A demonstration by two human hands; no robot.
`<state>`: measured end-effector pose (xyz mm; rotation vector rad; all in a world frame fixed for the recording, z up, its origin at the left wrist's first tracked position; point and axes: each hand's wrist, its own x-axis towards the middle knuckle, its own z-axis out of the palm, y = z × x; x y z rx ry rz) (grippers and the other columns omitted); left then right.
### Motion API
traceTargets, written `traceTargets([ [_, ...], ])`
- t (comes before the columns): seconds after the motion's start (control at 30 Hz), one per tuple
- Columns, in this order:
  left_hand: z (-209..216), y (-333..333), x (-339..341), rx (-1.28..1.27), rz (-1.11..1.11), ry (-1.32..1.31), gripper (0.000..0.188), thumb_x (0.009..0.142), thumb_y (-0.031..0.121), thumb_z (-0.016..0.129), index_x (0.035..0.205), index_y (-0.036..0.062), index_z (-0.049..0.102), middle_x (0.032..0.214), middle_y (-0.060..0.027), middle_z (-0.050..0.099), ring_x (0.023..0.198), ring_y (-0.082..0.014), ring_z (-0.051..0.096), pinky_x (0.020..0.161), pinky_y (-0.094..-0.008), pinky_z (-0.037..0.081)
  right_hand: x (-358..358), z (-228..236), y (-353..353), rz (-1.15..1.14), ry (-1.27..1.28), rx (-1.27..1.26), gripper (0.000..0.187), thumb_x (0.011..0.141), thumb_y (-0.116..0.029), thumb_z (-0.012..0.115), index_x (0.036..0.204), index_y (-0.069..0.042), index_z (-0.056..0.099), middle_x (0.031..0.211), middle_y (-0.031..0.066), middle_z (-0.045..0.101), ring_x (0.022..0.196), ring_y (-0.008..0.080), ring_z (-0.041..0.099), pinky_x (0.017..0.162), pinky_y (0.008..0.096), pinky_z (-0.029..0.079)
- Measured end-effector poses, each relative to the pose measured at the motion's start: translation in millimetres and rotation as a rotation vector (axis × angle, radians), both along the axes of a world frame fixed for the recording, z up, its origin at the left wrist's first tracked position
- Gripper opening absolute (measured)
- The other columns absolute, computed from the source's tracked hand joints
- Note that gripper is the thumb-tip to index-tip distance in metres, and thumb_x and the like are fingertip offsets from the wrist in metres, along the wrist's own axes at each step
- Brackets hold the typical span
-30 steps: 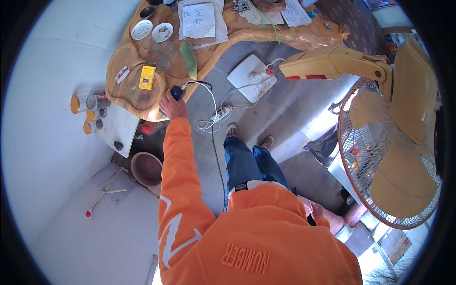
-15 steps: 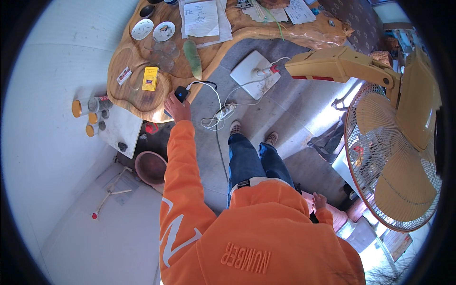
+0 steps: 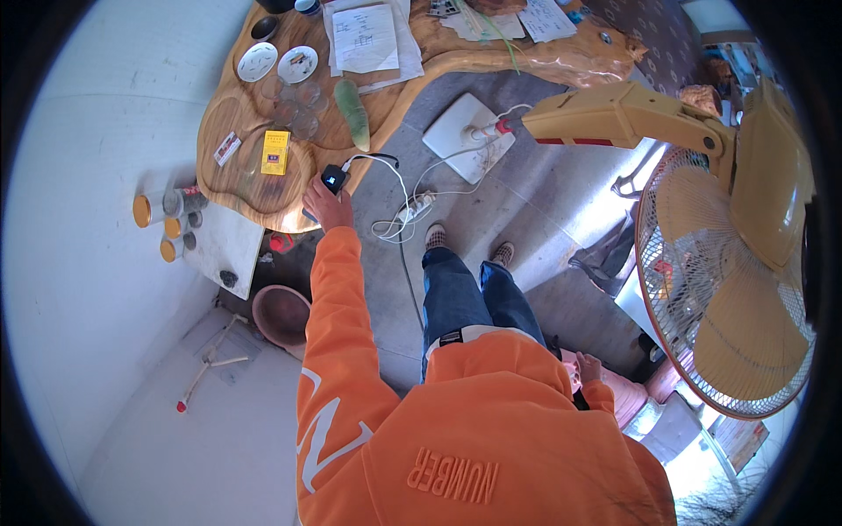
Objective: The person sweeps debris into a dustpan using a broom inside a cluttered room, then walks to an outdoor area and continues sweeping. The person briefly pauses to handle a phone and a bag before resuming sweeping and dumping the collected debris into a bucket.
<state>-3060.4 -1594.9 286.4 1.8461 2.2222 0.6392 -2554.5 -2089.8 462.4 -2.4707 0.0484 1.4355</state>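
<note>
At the near edge of the wooden table (image 3: pixel 386 114), my left hand (image 3: pixel 329 207) is closed around a small black device (image 3: pixel 333 179) with a lit screen. A white cable (image 3: pixel 386 160) runs from beside the device down toward the floor. Left of this hand lies a yellow box (image 3: pixel 274 152), and beyond it a long green vegetable (image 3: pixel 352 114). My right hand (image 3: pixel 589 367) is low at my right side, next to something pink (image 3: pixel 618 393). Its fingers look curled, but what they hold, if anything, is hidden.
A yellow fan (image 3: pixel 728 263) stands close on the right, its white base (image 3: pixel 469 138) on the floor. A power strip (image 3: pixel 416 207) and looped cables lie before my feet. Papers (image 3: pixel 366 39) and white dishes (image 3: pixel 297 64) sit on the table. A round brown pot (image 3: pixel 281 316) is at left.
The whole view has shifted slightly. My left hand stays on the black device, whose screen shows a little more fully. The right hand has barely moved.
</note>
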Motion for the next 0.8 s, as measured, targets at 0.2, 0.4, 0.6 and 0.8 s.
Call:
traceTargets([
  [0.2,-3.2,0.1,-1.4,0.017,-0.010,0.021,0.067,0.068,0.014,0.074,0.128,0.0048,0.046,0.122,-0.0176,0.052,0.115,-0.0389,0.046,0.106,-0.0498,0.029,-2.2,-9.5,-10.0,0.034,-0.063,0.032,0.036,0.094,-0.030,0.058,0.067,-0.007,0.051,0.052,0.0017,0.047,0.036,0.0118,0.043,0.034,0.0294,0.039],
  [0.4,-3.8,0.3,-2.6,0.023,-0.025,0.017,0.067,0.067,0.014,0.075,0.127,0.0051,0.046,0.123,-0.0175,0.052,0.115,-0.0386,0.046,0.105,-0.0502,0.030,-7.6,-4.6,-5.8,-0.034,0.010,0.022,0.035,0.095,-0.024,0.056,0.065,-0.008,0.048,0.052,0.0015,0.046,0.035,0.0111,0.041,0.033,0.0288,0.040],
  [0.6,-6.7,0.4,-3.0,0.014,-0.012,0.034,0.068,0.066,0.014,0.076,0.127,0.0056,0.046,0.125,-0.0168,0.051,0.115,-0.0383,0.047,0.104,-0.0499,0.030,-8.9,-8.1,-12.4,0.002,-0.017,0.027,0.037,0.096,-0.024,0.057,0.064,-0.009,0.044,0.053,0.0013,0.046,0.036,0.0119,0.041,0.034,0.0313,0.040],
  [0.8,-7.9,0.3,-2.8,0.023,-0.022,0.036,0.069,0.066,0.014,0.075,0.127,0.0066,0.045,0.125,-0.0163,0.051,0.115,-0.0383,0.046,0.104,-0.0497,0.030,-13.1,-6.1,-13.6,-0.033,-0.018,0.037,0.036,0.096,-0.026,0.057,0.067,-0.010,0.045,0.055,0.0018,0.047,0.037,0.0122,0.041,0.034,0.0316,0.038],
])
